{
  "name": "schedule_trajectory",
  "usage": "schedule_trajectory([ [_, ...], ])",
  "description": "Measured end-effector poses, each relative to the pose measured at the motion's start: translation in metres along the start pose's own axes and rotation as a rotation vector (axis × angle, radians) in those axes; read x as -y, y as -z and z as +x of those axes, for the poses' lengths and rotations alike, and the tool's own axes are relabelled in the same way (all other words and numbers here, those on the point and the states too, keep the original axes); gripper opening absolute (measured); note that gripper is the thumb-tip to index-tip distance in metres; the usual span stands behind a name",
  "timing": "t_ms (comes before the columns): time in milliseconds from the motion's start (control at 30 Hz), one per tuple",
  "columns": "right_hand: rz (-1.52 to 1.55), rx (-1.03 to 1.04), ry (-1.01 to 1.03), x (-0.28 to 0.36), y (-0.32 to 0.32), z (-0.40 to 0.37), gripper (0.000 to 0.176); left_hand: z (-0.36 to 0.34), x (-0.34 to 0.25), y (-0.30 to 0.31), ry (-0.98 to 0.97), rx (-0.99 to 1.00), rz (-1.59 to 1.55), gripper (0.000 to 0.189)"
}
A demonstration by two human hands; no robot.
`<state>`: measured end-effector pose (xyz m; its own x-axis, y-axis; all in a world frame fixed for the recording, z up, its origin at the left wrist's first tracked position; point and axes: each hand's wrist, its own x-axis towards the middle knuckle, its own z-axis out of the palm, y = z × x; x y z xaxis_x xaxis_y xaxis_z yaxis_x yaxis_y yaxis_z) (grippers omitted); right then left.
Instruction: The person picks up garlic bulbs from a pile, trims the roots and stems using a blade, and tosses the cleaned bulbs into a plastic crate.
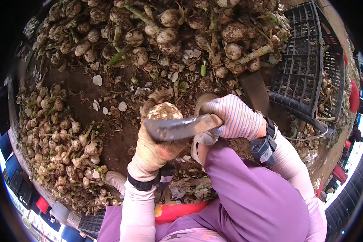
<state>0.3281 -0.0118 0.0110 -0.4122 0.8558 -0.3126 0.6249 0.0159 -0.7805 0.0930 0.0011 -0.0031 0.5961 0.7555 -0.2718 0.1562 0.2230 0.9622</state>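
My right hand (236, 117), in a striped glove, is closed round the wooden handle of a knife (177, 128) with a broad dark blade. The blade points left and lies across the front of a soil-covered bulb (164, 111). My left hand (153, 143), in a dirty glove, holds that bulb, with its roots upward. The blade hides part of the left fingers. A large heap of bulbs with stalks (169, 36) lies beyond both hands, and a pile of trimmed bulbs (60, 141) is to the left.
A black plastic crate (298, 60) stands tilted at the upper right. Peelings and cut stalks (149, 82) litter the ground between the piles. My bent knee (238, 165) in purple cloth is below the right hand. A red cushion (177, 211) shows at the bottom.
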Motion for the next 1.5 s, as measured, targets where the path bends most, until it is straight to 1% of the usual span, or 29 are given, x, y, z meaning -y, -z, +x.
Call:
schedule_trajectory([
  [67, -0.034, 0.042, 0.041, 0.008, 0.007, 0.003, 0.032, -0.003, 0.006, 0.0, -0.267, 0.135, 0.711, 0.033],
  [100, -0.034, 0.042, 0.084, 0.011, 0.009, 0.004, 0.033, -0.003, 0.007, -0.004, -0.271, 0.14, 0.704, 0.033],
  [167, 0.031, -0.043, 0.222, 0.008, 0.004, 0.007, 0.031, 0.002, -0.008, -0.017, -0.009, 0.004, -0.107, 0.033],
  [233, 0.027, -0.003, 0.21, 0.01, 0.006, 0.006, 0.031, 0.005, -0.02, -0.024, 0.267, -0.14, -0.906, 0.04],
  [267, 0.023, 0.036, 0.203, 0.011, 0.007, 0.005, 0.033, 0.006, -0.021, -0.022, 0.269, -0.14, -0.906, 0.04],
  [333, -0.016, 0.078, 0.188, 0.014, 0.009, 0.004, 0.033, 0.01, -0.021, -0.017, 0.416, -0.091, -1.318, 0.038],
  [400, -0.039, 0.079, 0.164, 0.013, 0.008, 0.002, 0.031, 0.009, -0.034, -0.025, 0.458, -0.188, -1.227, 0.04],
  [467, -0.043, 0.072, 0.162, 0.009, 0.004, 0.003, 0.03, 0.006, -0.04, -0.03, 0.252, -0.117, -0.394, 0.032],
  [500, -0.046, 0.063, 0.165, 0.006, 0.001, 0.003, 0.029, 0.009, -0.039, -0.029, 0.253, -0.115, -0.398, 0.032],
  [567, -0.054, 0.067, 0.166, -0.003, -0.005, 0.001, 0.028, 0.016, -0.034, -0.026, 0.877, -0.137, -1.348, 0.025],
  [600, -0.062, 0.069, 0.174, -0.008, -0.008, 0.0, 0.027, 0.016, -0.038, -0.027, 0.876, -0.138, -1.352, 0.025],
  [667, -0.051, 0.041, 0.2, -0.014, -0.012, 0.001, 0.026, 0.013, -0.048, -0.03, 0.414, 0.145, -0.052, 0.03],
  [733, 0.005, 0.017, 0.249, -0.022, -0.015, 0.002, 0.025, 0.009, -0.034, -0.025, 0.401, 0.137, -0.158, 0.031],
  [800, -0.045, 0.001, 0.278, -0.031, -0.018, 0.003, 0.026, 0.011, -0.036, -0.021, 0.229, 0.224, -0.081, 0.033],
  [833, 0.022, 0.006, 0.179, -0.039, -0.019, 0.003, 0.027, 0.012, -0.043, -0.014, 0.209, 0.339, -0.006, 0.035],
  [867, 0.091, 0.01, 0.081, -0.047, -0.02, 0.004, 0.028, 0.012, -0.04, -0.005, -0.399, 0.596, 0.47, 0.041],
  [900, -0.057, 0.012, -0.076, -0.058, -0.016, 0.001, 0.035, 0.008, -0.044, -0.005, -0.077, 0.642, 0.017, 0.047],
  [933, 0.005, -0.083, -0.034, -0.064, -0.013, -0.008, 0.038, 0.004, -0.057, -0.009, 0.256, 0.633, -0.438, 0.053],
  [967, 0.099, -0.078, -0.056, -0.054, -0.006, -0.013, 0.038, -0.004, -0.056, -0.014, 0.301, 0.385, -0.608, 0.067],
  [1000, 0.179, -0.092, -0.079, -0.043, 0.002, -0.017, 0.04, 0.003, -0.041, 0.005, 0.111, 0.484, -0.163, 0.073],
  [1067, 0.231, -0.165, -0.08, -0.043, 0.001, -0.019, 0.036, 0.001, -0.047, -0.009, 0.498, -0.045, -0.706, 0.071],
  [1100, 0.197, -0.138, -0.119, -0.042, -0.001, -0.019, 0.035, -0.002, -0.031, -0.008, 0.188, 0.043, -0.833, 0.067],
  [1133, 0.165, -0.11, -0.159, -0.04, -0.002, -0.019, 0.035, 0.002, -0.022, -0.006, 0.188, 0.077, -0.968, 0.064],
  [1233, 0.273, -0.121, -0.243, -0.028, -0.004, -0.016, 0.035, 0.003, -0.023, -0.003, 0.059, 0.03, -0.698, 0.065],
  [1333, 0.383, -0.152, -0.323, -0.029, -0.014, -0.019, 0.034, 0.01, -0.027, -0.006, 0.067, -0.193, -0.821, 0.061],
  [1367, 0.497, -0.132, -0.345, -0.031, -0.019, -0.021, 0.034, 0.009, -0.022, -0.007, 0.065, -0.186, -0.826, 0.061],
  [1433, 0.62, -0.097, -0.377, -0.023, -0.021, -0.021, 0.024, 0.012, -0.02, -0.009, 0.1, -0.343, -1.438, 0.042],
  [1467, 0.65, -0.043, -0.418, -0.016, -0.017, -0.019, 0.021, 0.02, -0.031, -0.022, 0.108, -0.445, -1.596, 0.026],
  [1500, 0.482, -0.136, -0.192, -0.011, -0.016, -0.015, 0.015, 0.026, -0.033, -0.03, 0.078, -0.349, -1.761, 0.023],
])
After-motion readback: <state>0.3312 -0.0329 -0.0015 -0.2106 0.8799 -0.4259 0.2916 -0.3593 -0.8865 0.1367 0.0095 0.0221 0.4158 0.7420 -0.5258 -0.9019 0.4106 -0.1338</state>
